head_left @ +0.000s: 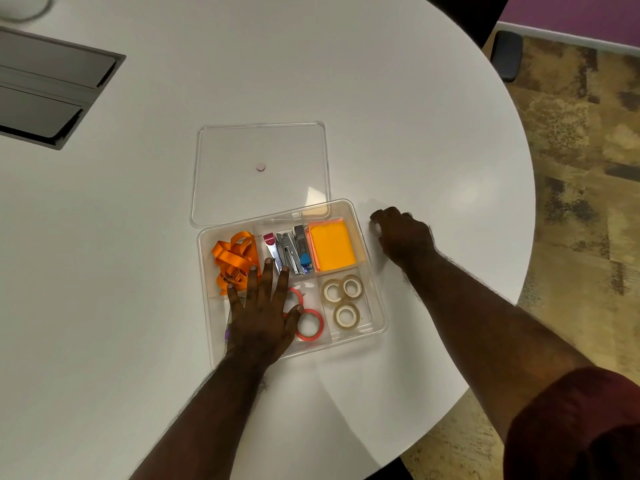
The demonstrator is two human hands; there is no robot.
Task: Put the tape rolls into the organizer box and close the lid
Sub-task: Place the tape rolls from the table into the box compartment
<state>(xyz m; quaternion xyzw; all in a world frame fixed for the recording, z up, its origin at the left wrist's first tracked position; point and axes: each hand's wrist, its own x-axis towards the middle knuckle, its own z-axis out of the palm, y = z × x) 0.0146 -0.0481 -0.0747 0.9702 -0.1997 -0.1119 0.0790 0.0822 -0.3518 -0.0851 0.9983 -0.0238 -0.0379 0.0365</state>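
The left hand (261,311) lies flat and spread wide over the near-left part of the box (375,292), holding nothing; its fingertips reach the orange ribbon (232,254) and the staplers (289,249), and its palm hides part of one red tape roll (295,295) while the thumb touches the other (309,324). Something purple (227,334) peeks out at its left edge. The right hand (401,235) rests on the table (415,133) just right of the box, fingers curled down; whether they pinch anything I cannot tell. Three beige tape rolls (343,299) sit close together in the near-right compartment, and a yellow pad (331,247) fills the far-right one. The clear lid (259,174) lies flat beyond the box, its near edge overlapping the far rim. A grey hatch (48,88) is set into the table at far left. Carpet (588,202) shows on the right.
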